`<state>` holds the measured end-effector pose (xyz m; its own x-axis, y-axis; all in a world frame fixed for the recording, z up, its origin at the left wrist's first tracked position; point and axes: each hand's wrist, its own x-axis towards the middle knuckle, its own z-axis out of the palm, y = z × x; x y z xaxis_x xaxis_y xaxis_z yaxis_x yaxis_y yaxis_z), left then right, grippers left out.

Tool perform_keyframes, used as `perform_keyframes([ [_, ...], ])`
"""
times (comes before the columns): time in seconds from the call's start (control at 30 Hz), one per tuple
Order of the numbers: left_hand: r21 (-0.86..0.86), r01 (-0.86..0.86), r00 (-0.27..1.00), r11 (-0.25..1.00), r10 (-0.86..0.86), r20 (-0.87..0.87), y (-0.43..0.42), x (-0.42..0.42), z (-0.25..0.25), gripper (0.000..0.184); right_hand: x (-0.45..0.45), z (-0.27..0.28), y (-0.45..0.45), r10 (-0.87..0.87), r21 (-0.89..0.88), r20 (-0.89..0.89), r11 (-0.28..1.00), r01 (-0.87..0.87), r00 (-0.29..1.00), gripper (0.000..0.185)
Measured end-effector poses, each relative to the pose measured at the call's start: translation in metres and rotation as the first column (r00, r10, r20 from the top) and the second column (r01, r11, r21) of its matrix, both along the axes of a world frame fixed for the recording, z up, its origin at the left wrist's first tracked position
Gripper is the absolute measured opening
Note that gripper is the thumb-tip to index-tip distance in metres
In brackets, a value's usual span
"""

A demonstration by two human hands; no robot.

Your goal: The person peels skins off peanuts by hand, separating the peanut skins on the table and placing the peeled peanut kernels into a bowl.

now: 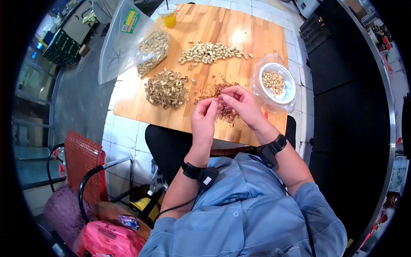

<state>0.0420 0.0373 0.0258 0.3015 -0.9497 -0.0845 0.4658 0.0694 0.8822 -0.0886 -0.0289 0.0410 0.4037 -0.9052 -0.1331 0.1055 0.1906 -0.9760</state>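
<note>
My left hand (pixel 204 120) and my right hand (pixel 243 105) meet at the fingertips over the near part of the table, both closed in a pinch. Whatever is between the fingers is too small and covered to make out. Beneath them lies a scatter of reddish-brown peanut skins (pixel 227 115). To the left of my hands is a heap of cracked peanut shells (pixel 166 89). Whole unshelled peanuts (pixel 209 52) form a loose pile farther back. On the right, a white bowl (pixel 291 87) holds shelled peanut kernels (pixel 273 82).
A clear plastic bag (pixel 114 55) of unshelled peanuts stands at the wooden table's (pixel 257 32) left side. Behind it is a cup of yellow drink (pixel 168 19) with a straw. Plastic film surrounds the bowl. A chair (pixel 84 165) and pink bag (pixel 112 240) are at lower left.
</note>
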Motion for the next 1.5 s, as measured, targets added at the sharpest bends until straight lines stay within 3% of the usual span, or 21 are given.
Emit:
perform_keyframes([
  [0.03, 0.035, 0.052, 0.998, 0.998, -0.053, 0.028, 0.001, 0.004, -0.004, 0.018, 0.003, -0.003, 0.000, 0.018, -0.063, 0.038, 0.998, -0.016, 0.999, 0.030],
  [0.13, 0.018, 0.174, 0.984, 0.985, -0.175, 0.033, 0.003, -0.006, -0.017, 0.017, 0.008, -0.004, 0.009, 0.141, 0.031, 0.158, 0.989, -0.147, 0.977, 0.030],
  [0.27, 0.069, 0.237, 0.968, 0.969, -0.242, 0.069, 0.004, -0.012, -0.031, 0.015, 0.011, -0.005, 0.018, 0.228, 0.083, 0.051, 0.969, -0.232, 0.972, 0.030],
  [0.4, 0.065, 0.161, 0.986, 0.985, -0.164, 0.042, 0.000, -0.024, -0.026, 0.014, 0.010, -0.009, 0.020, 0.137, 0.096, 0.108, 0.984, -0.147, 0.985, 0.028],
  [0.5, 0.105, 0.186, 0.976, 0.977, -0.196, 0.095, -0.007, -0.030, -0.026, 0.014, 0.004, -0.006, 0.016, 0.110, 0.088, 0.202, 0.988, -0.130, 0.973, 0.028],
  [0.7, 0.191, 0.211, 0.961, 0.959, -0.239, 0.139, -0.015, -0.043, -0.020, 0.015, -0.013, -0.023, 0.009, 0.077, 0.153, 0.207, 0.982, -0.110, 0.975, 0.028],
  [0.8, 0.221, 0.259, 0.948, 0.940, -0.291, 0.126, -0.021, -0.044, -0.018, 0.014, -0.019, -0.025, 0.009, -0.020, 0.230, 0.249, 0.972, -0.039, 0.968, 0.029],
  [1.07, 0.266, 0.297, 0.926, 0.917, -0.344, 0.153, -0.020, -0.047, -0.027, 0.015, -0.034, -0.031, 0.009, 0.009, 0.227, 0.264, 0.971, -0.072, 0.965, 0.030],
  [1.17, 0.270, 0.270, 0.945, 0.924, -0.308, 0.107, -0.017, -0.047, -0.033, 0.014, -0.031, -0.047, 0.011, 0.008, 0.182, 0.267, 0.982, -0.059, 0.964, 0.035],
  [1.37, 0.282, 0.229, 0.973, 0.932, -0.227, -0.038, -0.014, -0.052, -0.031, 0.015, -0.032, -0.044, 0.021, -0.054, 0.259, 0.339, 0.965, -0.038, 0.939, 0.039],
  [1.5, 0.266, 0.234, 0.968, 0.935, -0.248, 0.020, -0.011, -0.049, -0.039, 0.016, -0.035, -0.049, 0.025, -0.052, 0.267, 0.358, 0.962, -0.049, 0.932, 0.040],
])
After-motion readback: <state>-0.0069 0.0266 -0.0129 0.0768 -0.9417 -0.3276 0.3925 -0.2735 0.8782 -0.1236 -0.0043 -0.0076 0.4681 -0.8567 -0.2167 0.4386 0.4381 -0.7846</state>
